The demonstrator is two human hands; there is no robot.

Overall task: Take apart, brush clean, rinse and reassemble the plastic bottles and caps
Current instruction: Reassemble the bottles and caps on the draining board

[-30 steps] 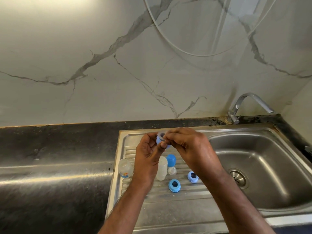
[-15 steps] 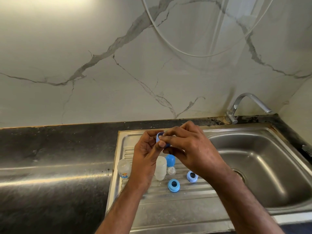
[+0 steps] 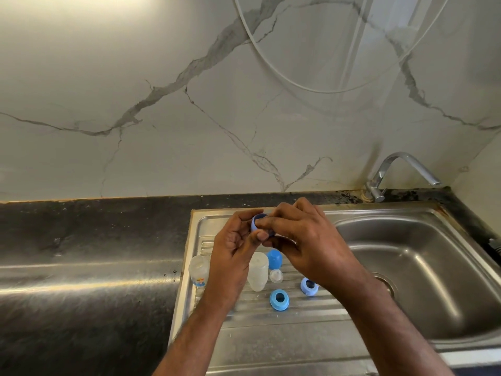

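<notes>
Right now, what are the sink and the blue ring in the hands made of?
The sink looks like brushed stainless steel: grey, shiny, with streaky reflections. The blue ring, pinched by the left hand and right hand, looks like smooth matte plastic, evenly coloured.

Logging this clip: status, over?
Left hand, right hand: fingers pinching small blue plastic ring cap. Above steel drainboard. Nothing obstructing.

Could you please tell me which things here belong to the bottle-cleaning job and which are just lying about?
Job: blue ring held by left hand and right hand; two bottles; blue cap; two rings; clear teat.
Lying about: tap; white hose.
</notes>
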